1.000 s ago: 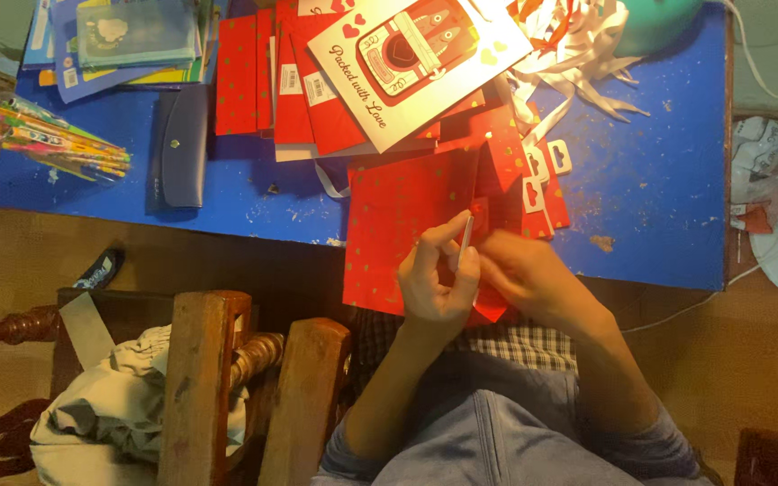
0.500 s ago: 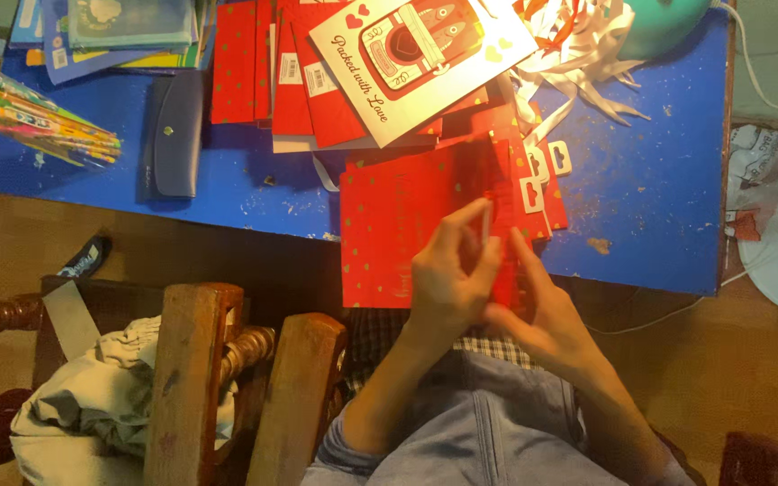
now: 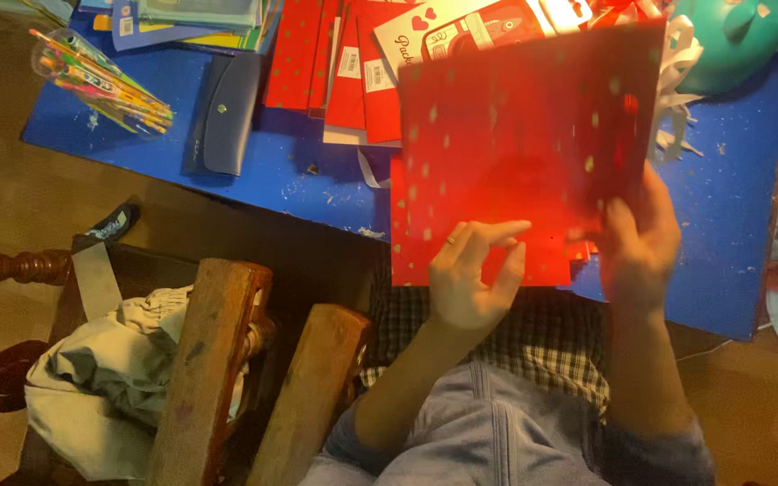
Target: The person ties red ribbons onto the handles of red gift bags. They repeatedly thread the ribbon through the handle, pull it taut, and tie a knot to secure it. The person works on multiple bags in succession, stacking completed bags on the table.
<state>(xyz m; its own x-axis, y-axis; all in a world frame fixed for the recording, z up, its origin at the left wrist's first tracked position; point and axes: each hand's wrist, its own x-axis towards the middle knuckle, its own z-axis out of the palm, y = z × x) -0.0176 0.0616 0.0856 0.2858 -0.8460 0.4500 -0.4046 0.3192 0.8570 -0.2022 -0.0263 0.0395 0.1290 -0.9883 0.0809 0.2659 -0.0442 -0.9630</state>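
Holding a red sheet of paper (image 3: 533, 135) with gold dots up over the blue desk (image 3: 299, 180), lifted and tilted toward the camera, covering most of the desk's middle. Right hand (image 3: 637, 243) gripping the sheet's lower right edge, fingers (image 3: 621, 220) pressed together against the paper, thumb side hidden behind it. Left hand (image 3: 474, 279) resting flat on the lower part of the paper near its bottom edge, fingers (image 3: 488, 236) lying close together, index pointing right, a ring showing on one; not pinching anything. Cannot tell whether the lower strip under the left hand is the same sheet or a second one lying beneath.

Sitting behind the raised sheet: a stack of red paper packs (image 3: 335, 72) and a white card with hearts (image 3: 425, 31), partly covered. Lying left on the desk: a dark blue pouch (image 3: 222, 112), and further left a clear bundle of coloured pencils (image 3: 101, 81) sticking out past the desk edge. Showing at top left: a pile of blue and yellow folders (image 3: 191, 18). Peeking out at top right: a teal round thing (image 3: 731, 40), with white paper scraps (image 3: 677, 81) just beside it.

Standing below left, near the lap: a wooden chair (image 3: 218, 360) with pale cloth (image 3: 92, 378) bundled on it. Showing at bottom: checked shirt (image 3: 533, 342) and denim (image 3: 497, 432).
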